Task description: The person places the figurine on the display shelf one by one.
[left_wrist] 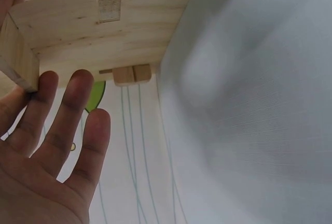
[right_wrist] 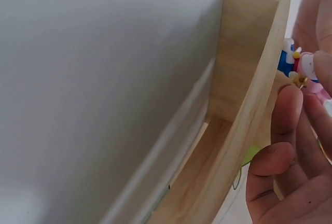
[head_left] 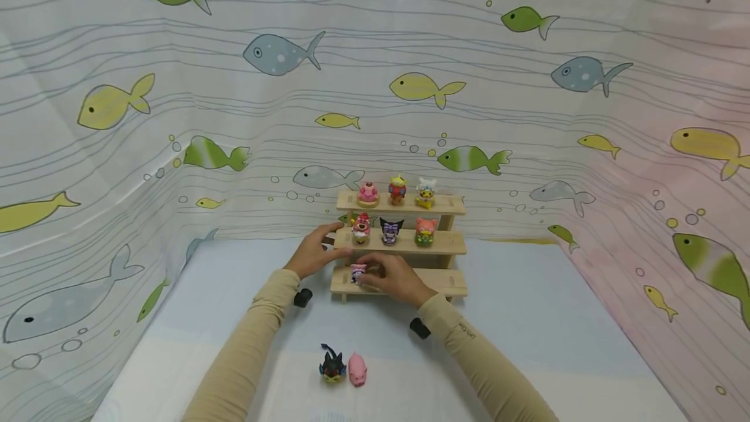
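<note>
A three-tier wooden display shelf (head_left: pixel 404 241) stands against the back of the table. My left hand (head_left: pixel 313 251) holds its left end, thumb in front and fingers behind; in the left wrist view the fingers (left_wrist: pixel 78 99) reach past the wooden end piece (left_wrist: pixel 21 53). Over the bottom step, my right hand (head_left: pixel 395 277) pinches a small figurine (head_left: pixel 358 273) with a pink top at the left end. Up close the figurine (right_wrist: pixel 306 63) shows white, blue and pink parts; its base meets the plank. My fingers hide part of it.
Several figurines stand on the top and middle steps, including a pink bear (head_left: pixel 361 229) and a purple-and-black figurine (head_left: pixel 389 231). Nearer on the table are a black winged figurine (head_left: pixel 332 367) and a pink pig (head_left: pixel 357 370). Fish-printed cloth (head_left: pixel 363 96) walls the back and sides.
</note>
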Tool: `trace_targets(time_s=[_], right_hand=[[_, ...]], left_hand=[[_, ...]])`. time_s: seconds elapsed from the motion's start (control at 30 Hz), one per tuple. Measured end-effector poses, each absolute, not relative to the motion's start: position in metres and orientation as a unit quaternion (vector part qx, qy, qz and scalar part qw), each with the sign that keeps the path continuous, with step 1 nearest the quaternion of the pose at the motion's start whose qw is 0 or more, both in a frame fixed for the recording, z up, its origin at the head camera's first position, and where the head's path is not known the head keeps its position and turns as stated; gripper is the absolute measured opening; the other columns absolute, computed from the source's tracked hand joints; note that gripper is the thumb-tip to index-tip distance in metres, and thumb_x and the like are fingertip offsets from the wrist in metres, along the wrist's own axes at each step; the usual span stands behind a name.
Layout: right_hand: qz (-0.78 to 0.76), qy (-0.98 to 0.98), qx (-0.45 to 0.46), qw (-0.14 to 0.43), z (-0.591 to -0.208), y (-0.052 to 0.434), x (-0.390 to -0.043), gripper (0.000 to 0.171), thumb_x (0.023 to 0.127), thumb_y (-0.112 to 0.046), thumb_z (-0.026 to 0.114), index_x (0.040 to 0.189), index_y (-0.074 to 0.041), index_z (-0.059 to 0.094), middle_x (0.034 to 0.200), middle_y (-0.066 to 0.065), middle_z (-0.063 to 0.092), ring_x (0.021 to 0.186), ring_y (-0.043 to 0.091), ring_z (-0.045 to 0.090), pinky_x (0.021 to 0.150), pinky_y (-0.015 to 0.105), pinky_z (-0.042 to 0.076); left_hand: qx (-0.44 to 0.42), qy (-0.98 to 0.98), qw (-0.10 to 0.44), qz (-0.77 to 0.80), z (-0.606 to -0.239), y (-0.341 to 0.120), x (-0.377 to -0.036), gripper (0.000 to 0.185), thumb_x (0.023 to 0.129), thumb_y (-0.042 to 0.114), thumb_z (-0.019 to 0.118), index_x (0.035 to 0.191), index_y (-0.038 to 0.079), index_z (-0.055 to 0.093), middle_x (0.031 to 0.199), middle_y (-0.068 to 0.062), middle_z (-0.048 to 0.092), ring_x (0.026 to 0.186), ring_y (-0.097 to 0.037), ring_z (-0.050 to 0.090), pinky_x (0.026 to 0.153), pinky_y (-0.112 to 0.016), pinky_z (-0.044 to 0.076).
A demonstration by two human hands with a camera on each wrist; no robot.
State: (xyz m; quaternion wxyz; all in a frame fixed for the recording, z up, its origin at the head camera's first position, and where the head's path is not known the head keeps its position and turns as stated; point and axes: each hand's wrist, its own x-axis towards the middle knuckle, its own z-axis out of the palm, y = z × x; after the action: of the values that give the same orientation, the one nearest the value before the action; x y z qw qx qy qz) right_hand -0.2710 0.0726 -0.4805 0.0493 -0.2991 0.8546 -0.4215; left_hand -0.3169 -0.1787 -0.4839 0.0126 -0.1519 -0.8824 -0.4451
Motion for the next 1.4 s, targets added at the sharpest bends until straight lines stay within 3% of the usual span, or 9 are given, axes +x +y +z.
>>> trace_targets(time_s=[0.43,0.6,0.97,1.17,1.4], right_hand=[[-0.432,0.842,-0.322,-0.022,-0.474,0.086,-0.255,0.047,0.095,-0.021,0.075,0.140,-0.016,0.060,0.136,-0.004,0.062,0.083,0.009,0.066,0.068,0.028,0.055],[-0.442,0.828,-0.344,-0.037,-0.468,0.091,-0.239,0.044,0.095,-0.020,0.074,0.137,-0.013,0.062,0.133,-0.003,0.064,0.082,0.008,0.063,0.072,0.028,0.055],[-0.384,0.816,-0.430,0.037,-0.478,0.101,-0.193,0.051,0.094,-0.038,0.074,0.138,-0.017,0.059,0.128,-0.001,0.066,0.084,0.005,0.060,0.075,0.039,0.056],[-0.328,0.824,-0.452,0.100,-0.492,0.104,-0.175,0.059,0.089,-0.047,0.078,0.138,-0.018,0.061,0.127,-0.005,0.066,0.082,0.002,0.059,0.076,0.023,0.053],[-0.294,0.823,-0.475,0.101,-0.506,0.098,-0.164,0.055,0.088,-0.046,0.079,0.134,-0.021,0.062,0.123,-0.013,0.065,0.081,-0.003,0.057,0.074,0.012,0.046]], left_hand=[[-0.153,-0.881,0.016,-0.447,-0.486,-0.178,-0.318,0.091,0.082,0.060,0.078,0.155,0.019,0.043,0.152,-0.011,0.046,0.118,-0.032,0.060,0.097,-0.052,0.050],[-0.154,-0.878,0.016,-0.454,-0.487,-0.177,-0.317,0.091,0.081,0.058,0.080,0.155,0.018,0.043,0.150,-0.012,0.048,0.117,-0.033,0.060,0.096,-0.054,0.050],[-0.146,-0.881,0.017,-0.450,-0.487,-0.177,-0.318,0.091,0.081,0.057,0.081,0.155,0.018,0.043,0.150,-0.010,0.048,0.116,-0.032,0.060,0.096,-0.052,0.050],[-0.146,-0.880,0.020,-0.452,-0.487,-0.178,-0.318,0.091,0.081,0.058,0.081,0.154,0.019,0.044,0.150,-0.010,0.048,0.116,-0.032,0.060,0.095,-0.053,0.051],[-0.146,-0.878,0.019,-0.455,-0.487,-0.177,-0.318,0.090,0.081,0.058,0.080,0.154,0.020,0.045,0.150,-0.009,0.048,0.116,-0.032,0.060,0.095,-0.052,0.051]])
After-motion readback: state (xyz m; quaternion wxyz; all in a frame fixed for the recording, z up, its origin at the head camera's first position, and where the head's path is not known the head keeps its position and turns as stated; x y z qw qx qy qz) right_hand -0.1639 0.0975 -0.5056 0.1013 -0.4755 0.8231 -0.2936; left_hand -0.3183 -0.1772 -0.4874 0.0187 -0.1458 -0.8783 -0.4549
